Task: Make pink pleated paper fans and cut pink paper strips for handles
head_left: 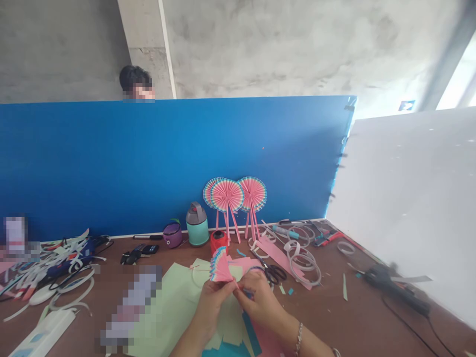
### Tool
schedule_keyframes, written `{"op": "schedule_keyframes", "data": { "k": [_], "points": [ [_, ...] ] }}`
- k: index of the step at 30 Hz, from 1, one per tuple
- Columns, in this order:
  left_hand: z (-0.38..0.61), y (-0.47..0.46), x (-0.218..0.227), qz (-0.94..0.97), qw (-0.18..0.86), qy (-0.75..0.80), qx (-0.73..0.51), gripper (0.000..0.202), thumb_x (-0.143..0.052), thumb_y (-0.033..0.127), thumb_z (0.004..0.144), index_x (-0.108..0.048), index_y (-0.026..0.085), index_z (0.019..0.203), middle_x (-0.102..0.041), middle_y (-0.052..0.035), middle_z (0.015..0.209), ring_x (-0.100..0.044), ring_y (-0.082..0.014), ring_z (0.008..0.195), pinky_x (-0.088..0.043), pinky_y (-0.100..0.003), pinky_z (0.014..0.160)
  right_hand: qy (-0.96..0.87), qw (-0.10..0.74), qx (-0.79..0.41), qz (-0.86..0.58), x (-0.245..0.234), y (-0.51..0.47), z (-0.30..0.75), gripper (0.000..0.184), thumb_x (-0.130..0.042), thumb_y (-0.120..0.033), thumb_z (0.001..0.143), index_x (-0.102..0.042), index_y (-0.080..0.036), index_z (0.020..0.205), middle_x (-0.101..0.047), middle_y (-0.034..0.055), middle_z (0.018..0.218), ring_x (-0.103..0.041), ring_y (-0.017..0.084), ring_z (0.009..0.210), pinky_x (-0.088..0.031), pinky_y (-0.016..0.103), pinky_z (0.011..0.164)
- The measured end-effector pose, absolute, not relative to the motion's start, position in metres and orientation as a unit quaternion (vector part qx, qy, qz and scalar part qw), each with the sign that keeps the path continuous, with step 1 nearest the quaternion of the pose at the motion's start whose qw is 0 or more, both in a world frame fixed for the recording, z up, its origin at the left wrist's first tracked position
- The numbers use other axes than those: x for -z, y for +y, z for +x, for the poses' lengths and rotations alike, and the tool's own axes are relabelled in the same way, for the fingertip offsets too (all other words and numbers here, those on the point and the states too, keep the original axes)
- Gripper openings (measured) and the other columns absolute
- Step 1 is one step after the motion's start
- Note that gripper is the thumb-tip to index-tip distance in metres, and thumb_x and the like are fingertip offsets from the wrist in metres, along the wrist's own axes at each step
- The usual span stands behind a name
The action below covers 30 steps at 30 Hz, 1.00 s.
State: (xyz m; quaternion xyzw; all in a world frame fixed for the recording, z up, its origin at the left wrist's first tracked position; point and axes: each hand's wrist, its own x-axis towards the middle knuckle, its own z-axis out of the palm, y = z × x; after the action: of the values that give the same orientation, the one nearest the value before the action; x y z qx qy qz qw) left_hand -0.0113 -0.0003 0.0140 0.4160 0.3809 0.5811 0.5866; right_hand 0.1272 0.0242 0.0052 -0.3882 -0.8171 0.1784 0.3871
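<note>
Between my hands is a pleated pink paper fan (220, 267) with a blue and cream striped edge, partly spread. My left hand (214, 300) pinches its lower part. My right hand (256, 292) is closed at the fan's narrow end, by a thin pink strip; its fingertips meet those of my left hand. Below them lie pale green paper sheets (163, 297), with pink and blue paper partly under my right arm. Black-handled scissors (274, 272) lie just beyond my right hand. Several finished round pink fans (227, 195) on pink sticks lean on the blue partition.
A teal container (197, 225), a purple pot (172, 235) and a red container (218, 242) stand along the blue partition (111, 168). Right lie rolled white strips (305, 263) and a black glue gun (396, 287). Left are tangled strips and a power strip (44, 334). A person's head shows behind the partition.
</note>
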Motion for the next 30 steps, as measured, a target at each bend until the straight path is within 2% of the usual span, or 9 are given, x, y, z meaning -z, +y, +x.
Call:
{"op": "schedule_keyframes", "data": {
  "k": [7, 14, 22, 27, 30],
  "points": [
    [-0.011, 0.001, -0.008, 0.379, 0.572, 0.381, -0.619, 0.020, -0.074, 0.033, 0.064, -0.069, 0.015, 0.071, -0.067, -0.0025, 0.072, -0.055, -0.0165, 0.073, -0.040, -0.027, 0.073, -0.829, 0.366, -0.210, -0.367, -0.006, 0.027, 0.126, 0.037, -0.048, -0.029, 0.086, -0.050, -0.017, 0.052, -0.049, -0.0033, 0.052, -0.044, 0.011, 0.058, -0.030, 0.024, 0.061],
    [-0.014, -0.002, -0.014, 0.422, 0.560, 0.430, -0.569, 0.019, -0.074, 0.032, 0.062, -0.068, 0.016, 0.070, -0.056, 0.0009, 0.061, -0.042, -0.0130, 0.059, -0.032, -0.025, 0.060, -0.839, 0.351, -0.188, -0.372, -0.008, 0.025, 0.131, 0.041, -0.045, -0.034, 0.087, -0.050, -0.018, 0.049, -0.050, -0.0012, 0.049, -0.045, 0.013, 0.057, -0.031, 0.027, 0.064],
    [-0.022, 0.001, -0.016, 0.429, 0.520, 0.473, -0.567, 0.027, -0.074, 0.041, 0.060, -0.064, 0.015, 0.061, -0.047, 0.0036, 0.052, -0.035, -0.0110, 0.053, -0.027, -0.024, 0.055, -0.849, 0.336, -0.188, -0.362, -0.008, 0.027, 0.131, 0.038, -0.047, -0.033, 0.084, -0.051, -0.018, 0.050, -0.050, -0.0014, 0.050, -0.045, 0.012, 0.056, -0.031, 0.025, 0.062],
    [-0.021, 0.005, -0.010, 0.416, 0.559, 0.451, -0.558, 0.031, -0.075, 0.043, 0.058, -0.067, 0.014, 0.067, -0.051, 0.0025, 0.056, -0.037, -0.0106, 0.055, -0.029, -0.024, 0.058, -0.826, 0.352, -0.222, -0.380, -0.003, 0.028, 0.130, 0.036, -0.048, -0.032, 0.085, -0.054, -0.017, 0.052, -0.050, -0.0022, 0.051, -0.045, 0.011, 0.054, -0.031, 0.024, 0.058],
    [-0.019, 0.007, -0.006, 0.435, 0.558, 0.469, -0.528, 0.032, -0.077, 0.045, 0.055, -0.066, 0.014, 0.057, -0.050, 0.0028, 0.051, -0.036, -0.0106, 0.054, -0.028, -0.024, 0.057, -0.810, 0.369, -0.252, -0.379, -0.003, 0.029, 0.130, 0.037, -0.049, -0.033, 0.085, -0.053, -0.017, 0.051, -0.049, -0.0029, 0.049, -0.043, 0.011, 0.053, -0.031, 0.023, 0.055]
  ]
}}
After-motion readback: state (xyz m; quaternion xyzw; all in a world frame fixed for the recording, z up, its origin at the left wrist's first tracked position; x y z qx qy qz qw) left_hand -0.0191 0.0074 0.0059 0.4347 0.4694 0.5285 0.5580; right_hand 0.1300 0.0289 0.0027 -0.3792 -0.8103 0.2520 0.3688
